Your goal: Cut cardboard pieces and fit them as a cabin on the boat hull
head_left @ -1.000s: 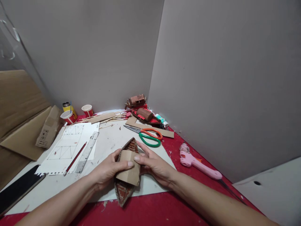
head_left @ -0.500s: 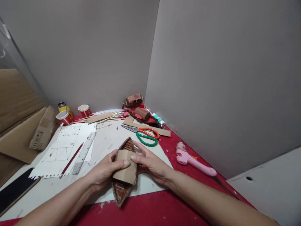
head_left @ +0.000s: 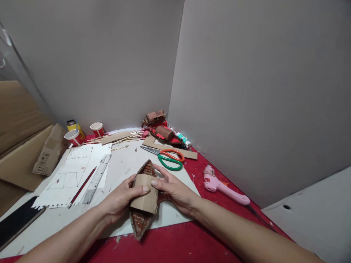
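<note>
A small brown model boat [head_left: 140, 222] points away from me near the front edge of the white sheet. Over its middle lies a curved piece of plain cardboard [head_left: 144, 201]. My left hand [head_left: 122, 194] grips the left side, its thumb pressed on top of the cardboard. From the right, my right hand [head_left: 175, 190] holds the boat and cardboard, thumb on top and fingers along the hull. The fingertips under the boat are hidden.
Orange-and-green scissors [head_left: 170, 159] lie beyond the hands. A pink glue gun [head_left: 225, 190] is at the right. Paper with drawings [head_left: 70, 175], a ruler [head_left: 97, 179], a pencil [head_left: 82, 187] and a dark phone-like slab [head_left: 19, 219] lie left. Two finished boats [head_left: 163, 133] stand behind.
The whole view has shifted very slightly. Both hands keep the same hold on the boat and the cardboard.
</note>
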### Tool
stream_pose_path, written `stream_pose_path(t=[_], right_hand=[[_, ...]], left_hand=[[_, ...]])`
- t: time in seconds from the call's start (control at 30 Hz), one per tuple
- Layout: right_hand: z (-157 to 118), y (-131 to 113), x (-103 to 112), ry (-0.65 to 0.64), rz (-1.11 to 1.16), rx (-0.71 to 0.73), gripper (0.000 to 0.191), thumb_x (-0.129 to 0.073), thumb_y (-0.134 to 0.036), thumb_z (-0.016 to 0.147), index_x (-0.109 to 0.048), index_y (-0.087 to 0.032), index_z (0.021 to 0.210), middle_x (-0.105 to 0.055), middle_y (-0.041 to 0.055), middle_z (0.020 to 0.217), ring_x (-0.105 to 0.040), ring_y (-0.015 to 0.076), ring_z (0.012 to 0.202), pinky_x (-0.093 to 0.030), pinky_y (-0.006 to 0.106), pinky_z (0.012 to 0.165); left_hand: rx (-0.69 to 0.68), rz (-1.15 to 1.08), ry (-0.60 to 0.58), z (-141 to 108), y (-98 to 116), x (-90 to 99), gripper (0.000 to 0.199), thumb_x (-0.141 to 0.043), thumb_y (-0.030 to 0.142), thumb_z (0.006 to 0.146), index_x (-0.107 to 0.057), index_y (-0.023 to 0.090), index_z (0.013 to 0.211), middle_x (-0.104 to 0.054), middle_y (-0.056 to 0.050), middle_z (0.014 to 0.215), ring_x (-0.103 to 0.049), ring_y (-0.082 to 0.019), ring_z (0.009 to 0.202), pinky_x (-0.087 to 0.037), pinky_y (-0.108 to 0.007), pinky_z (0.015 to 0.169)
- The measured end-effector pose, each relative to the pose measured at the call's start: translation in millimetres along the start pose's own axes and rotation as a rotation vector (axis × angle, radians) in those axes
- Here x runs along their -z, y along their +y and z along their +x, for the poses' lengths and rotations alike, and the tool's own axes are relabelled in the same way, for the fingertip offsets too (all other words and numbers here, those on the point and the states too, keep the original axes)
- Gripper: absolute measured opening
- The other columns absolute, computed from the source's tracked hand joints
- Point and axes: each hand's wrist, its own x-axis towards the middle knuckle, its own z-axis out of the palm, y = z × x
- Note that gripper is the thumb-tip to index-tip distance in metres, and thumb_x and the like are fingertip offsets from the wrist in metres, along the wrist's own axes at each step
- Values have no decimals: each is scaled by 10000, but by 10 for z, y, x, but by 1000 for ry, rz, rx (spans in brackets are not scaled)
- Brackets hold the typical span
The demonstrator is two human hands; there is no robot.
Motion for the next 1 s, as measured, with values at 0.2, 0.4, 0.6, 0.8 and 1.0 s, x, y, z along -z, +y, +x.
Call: stream_pose_path(t=[0.2,0.4,0.6,0.8,1.0], right_hand=[[-20,-42,-9,9,-1,-4,1062,-852,-436,695,-231,-211,1526,-712,112,1054,-680,210,801,-545,289,596],[-47,-55,-34,29,7,-14,998,-857,-377,703,-285,-219,1505,-714,96,1024,-677,193,783,-546,272,588],[-47,-58,-46,38,24,-22,986,-863,-349,702,-295,-220,1498,-717,64,960,-680,183,767,-546,259,589],[-40,-51,-23,25,17,-24,1017,-861,-378,703,-265,-220,1512,-721,87,1015,-678,183,767,-547,267,601],[-46,-18,0,-64,29,-4,1076,-854,-339,720,-171,-255,1548,-707,108,1126,-692,198,898,-537,286,733]], left_hand=[[6,-39,6,-4,18,-33,743,-868,350,643,-545,90,1260,-687,-171,1077,-617,-205,840,-476,-320,763],[12,-39,19,0,11,-31,707,-872,337,630,-565,80,1214,-671,-185,1114,-620,-232,899,-480,-336,789],[8,-34,18,-13,5,-21,662,-858,327,652,-579,87,1202,-674,-183,1125,-618,-228,908,-477,-334,796],[17,-38,27,-11,12,-22,704,-872,337,632,-568,91,1217,-675,-183,1117,-621,-230,893,-477,-341,790],[-4,-32,14,-13,-7,-3,624,-861,340,659,-606,99,1175,-685,-193,1114,-632,-243,888,-482,-352,782]])
